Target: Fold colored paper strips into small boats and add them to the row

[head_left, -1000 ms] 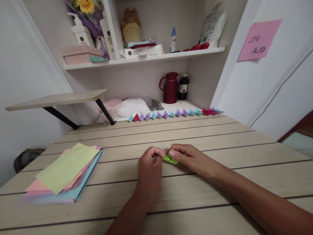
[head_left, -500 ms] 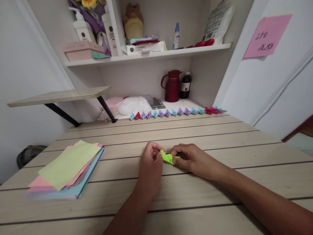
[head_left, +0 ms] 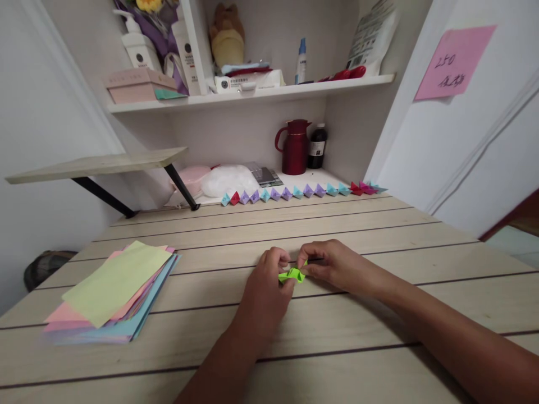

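Note:
A small folded piece of bright green paper [head_left: 293, 274] is between my two hands, just over the middle of the wooden table [head_left: 362, 342]. My left hand [head_left: 269, 280] pinches its left end, with the thumb on the near side. On the other end, the thumb and index finger of my right hand [head_left: 326, 261] are closed at the paper's right edge. Parts of the paper are hidden behind my fingers.
To the left lies a stack of coloured paper sheets [head_left: 113, 286], yellow-green on top. Several small folded paper boats [head_left: 286, 193] line the table's back edge. Behind them stand a dark red jug [head_left: 295, 148] and a dark bottle [head_left: 317, 147]. A raised wooden shelf [head_left: 96, 164] stands back left.
My left hand has shifted slightly right and turned over the paper's near side. My right fingers have moved up its right edge. The green paper sits at a different angle.

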{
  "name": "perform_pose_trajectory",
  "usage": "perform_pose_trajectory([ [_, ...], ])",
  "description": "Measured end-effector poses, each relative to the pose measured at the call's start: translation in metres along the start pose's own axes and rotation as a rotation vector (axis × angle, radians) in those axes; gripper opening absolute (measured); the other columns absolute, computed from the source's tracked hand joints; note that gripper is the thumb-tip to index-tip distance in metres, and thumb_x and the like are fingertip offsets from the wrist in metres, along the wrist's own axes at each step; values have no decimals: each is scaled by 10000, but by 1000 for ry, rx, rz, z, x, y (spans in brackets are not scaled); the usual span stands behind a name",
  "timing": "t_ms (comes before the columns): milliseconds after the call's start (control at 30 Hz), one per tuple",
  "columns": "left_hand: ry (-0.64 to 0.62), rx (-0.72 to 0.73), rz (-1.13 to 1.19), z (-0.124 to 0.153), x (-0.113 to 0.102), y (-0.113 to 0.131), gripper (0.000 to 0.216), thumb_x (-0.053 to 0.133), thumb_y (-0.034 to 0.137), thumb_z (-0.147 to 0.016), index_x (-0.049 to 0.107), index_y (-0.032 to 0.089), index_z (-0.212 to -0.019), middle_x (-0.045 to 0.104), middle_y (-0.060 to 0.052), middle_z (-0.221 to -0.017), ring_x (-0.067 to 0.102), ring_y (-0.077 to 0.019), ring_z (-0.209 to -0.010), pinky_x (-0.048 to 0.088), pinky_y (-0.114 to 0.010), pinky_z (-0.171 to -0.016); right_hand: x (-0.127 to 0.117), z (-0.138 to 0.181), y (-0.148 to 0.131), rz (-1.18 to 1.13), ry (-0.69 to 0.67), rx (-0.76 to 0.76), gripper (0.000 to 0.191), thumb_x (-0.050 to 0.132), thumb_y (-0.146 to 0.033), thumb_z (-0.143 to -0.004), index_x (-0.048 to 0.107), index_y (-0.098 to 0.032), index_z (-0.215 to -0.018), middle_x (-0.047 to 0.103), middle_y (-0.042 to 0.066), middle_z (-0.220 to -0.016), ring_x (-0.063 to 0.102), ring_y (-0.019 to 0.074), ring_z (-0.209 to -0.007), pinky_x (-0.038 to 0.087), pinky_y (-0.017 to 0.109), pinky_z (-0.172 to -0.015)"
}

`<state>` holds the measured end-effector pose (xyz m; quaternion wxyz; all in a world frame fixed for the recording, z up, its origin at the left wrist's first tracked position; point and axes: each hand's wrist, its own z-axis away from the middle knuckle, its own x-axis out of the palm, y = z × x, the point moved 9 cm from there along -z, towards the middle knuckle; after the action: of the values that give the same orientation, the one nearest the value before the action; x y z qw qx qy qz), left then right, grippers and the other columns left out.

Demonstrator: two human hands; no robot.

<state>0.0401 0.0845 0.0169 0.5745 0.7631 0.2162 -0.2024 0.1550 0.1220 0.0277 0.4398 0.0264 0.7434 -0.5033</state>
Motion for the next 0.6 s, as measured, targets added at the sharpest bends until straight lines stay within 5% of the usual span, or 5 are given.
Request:
perform_pose_trajectory([
  [400, -67, 36, -246, 0, 6, 2, 176, 632, 121, -710, 515, 215, -801, 581, 6, -872, 529, -174, -827, 379, -290, -736, 0, 0, 1, -23, 5, -17, 91, 534, -169, -792, 619, -200, -790, 638, -14, -741, 537, 143, -685, 381, 243, -639],
  [600, -51, -7, -88, -3, 3, -4, 95, 626, 195, -744, 537, 210, -773, 549, 16, -825, 509, -150, -744, 375, -270, -693, -2, 1, -1, -1, 40, -1, 92, 499, -155, -809, 572, -210, -807, 560, -33, -692, 476, 135, -655, 354, 238, -620],
])
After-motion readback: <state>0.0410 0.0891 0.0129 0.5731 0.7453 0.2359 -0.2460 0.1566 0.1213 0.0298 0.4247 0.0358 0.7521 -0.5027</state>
